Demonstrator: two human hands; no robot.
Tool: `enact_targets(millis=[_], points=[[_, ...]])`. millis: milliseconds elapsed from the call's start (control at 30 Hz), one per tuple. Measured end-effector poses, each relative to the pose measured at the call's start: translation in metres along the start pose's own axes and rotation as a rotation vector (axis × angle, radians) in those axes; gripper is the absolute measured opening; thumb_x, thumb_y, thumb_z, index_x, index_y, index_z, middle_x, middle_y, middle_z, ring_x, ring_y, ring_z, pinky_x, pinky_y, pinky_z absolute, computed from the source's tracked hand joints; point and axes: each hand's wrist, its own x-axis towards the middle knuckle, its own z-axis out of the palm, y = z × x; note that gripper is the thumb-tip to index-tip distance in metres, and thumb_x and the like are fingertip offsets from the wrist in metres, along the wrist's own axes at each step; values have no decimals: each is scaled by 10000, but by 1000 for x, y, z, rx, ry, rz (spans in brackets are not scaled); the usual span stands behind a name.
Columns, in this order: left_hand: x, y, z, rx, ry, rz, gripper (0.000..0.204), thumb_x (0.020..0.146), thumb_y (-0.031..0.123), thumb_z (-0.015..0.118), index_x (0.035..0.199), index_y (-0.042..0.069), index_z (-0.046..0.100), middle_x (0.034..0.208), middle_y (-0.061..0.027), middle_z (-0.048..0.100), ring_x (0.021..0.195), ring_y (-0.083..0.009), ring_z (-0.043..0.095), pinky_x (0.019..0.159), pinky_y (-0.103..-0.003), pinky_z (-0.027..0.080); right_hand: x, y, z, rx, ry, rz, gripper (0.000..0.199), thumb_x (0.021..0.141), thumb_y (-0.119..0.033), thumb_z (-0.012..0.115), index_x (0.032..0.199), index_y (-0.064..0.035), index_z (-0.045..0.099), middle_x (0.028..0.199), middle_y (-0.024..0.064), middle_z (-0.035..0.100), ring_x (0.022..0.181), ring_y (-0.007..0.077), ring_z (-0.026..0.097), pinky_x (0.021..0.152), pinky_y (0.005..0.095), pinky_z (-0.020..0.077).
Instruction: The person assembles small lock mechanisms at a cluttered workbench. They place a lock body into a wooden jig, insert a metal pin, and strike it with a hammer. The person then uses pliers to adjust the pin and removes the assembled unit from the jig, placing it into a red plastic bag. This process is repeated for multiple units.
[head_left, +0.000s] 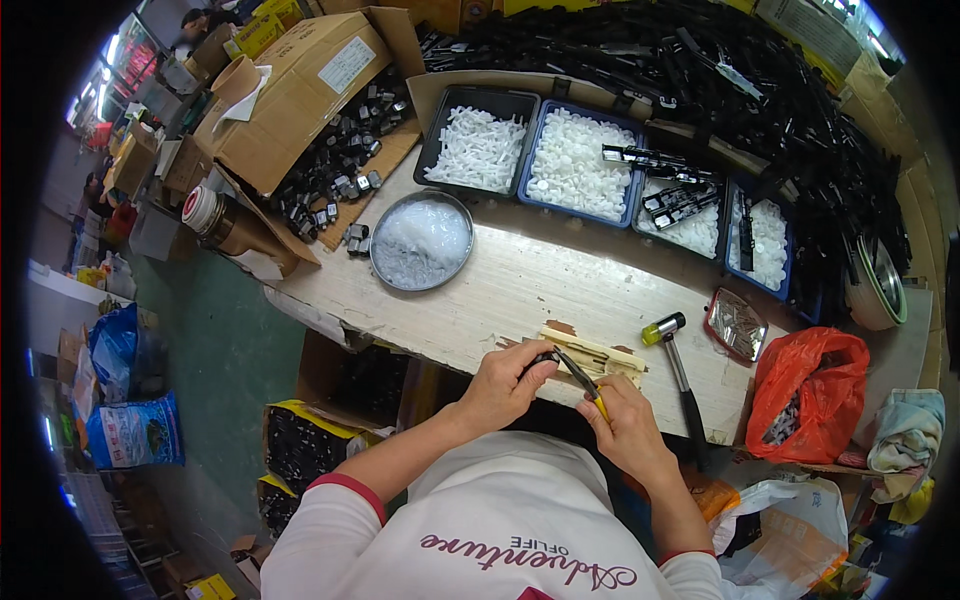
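At the table's front edge, my left hand (508, 384) pinches a small black part (540, 362) between thumb and fingers. My right hand (627, 428) is closed on a pair of pliers (577, 373) with yellow handles; their dark jaws reach up toward the black part. Whether the jaws touch it cannot be made out. Just beyond both hands lies a pale cream block (612, 357) with a slot along it and thin dark pieces in it. Right of it rests a mallet (683, 370) with a yellow-and-black head, a metal shaft and a black grip.
A round metal dish (421, 240) of clear, whitish material stands at left. Bins of white plastic parts (580, 163) line the back, below a heap of black metal parts (720, 80). At right are a red tin of pins (737, 324) and a red plastic bag (808, 390).
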Motion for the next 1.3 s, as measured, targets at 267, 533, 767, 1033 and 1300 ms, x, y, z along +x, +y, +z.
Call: enact_targets(millis=[267,533,767,1033,1300], points=[[-17,-18,-34,-1408,-448,-783,248,896,209,525,956,-32,527,649,-118,543,446,-185,526,352,-294,422,4,-8,-3,-44,-178,-125,211,793,-128,630,824,49,518,855,173,538,763,344,542,628,380,462],[-73,-33,-101,-382,-124,-861,268,844,243,597,1014,36,590,697,-95,601,582,-206,606,492,-310,497,18,-2,3,-48,119,-66,197,796,-134,608,787,48,531,950,194,542,845,336,519,761,407,427],[-36,-50,-168,711,528,-284,248,723,107,665,951,13,640,755,-144,587,703,-289,588,647,-346,460,-37,106,-55,-624,476,426,232,846,-183,563,855,47,531,867,181,511,822,343,496,716,428,388],[56,-119,-207,991,389,-131,310,683,-44,597,988,10,613,889,-169,561,832,-343,568,727,-394,454,-50,132,-66,-841,624,468,193,796,-192,608,847,-8,582,1010,144,536,958,311,483,760,442,369],[66,-121,-225,873,495,-298,273,678,-16,614,949,0,596,897,-194,563,809,-361,567,730,-405,441,63,105,-79,-663,581,-14,186,687,-20,602,861,-85,615,951,50,550,889,242,487,786,387,337]])
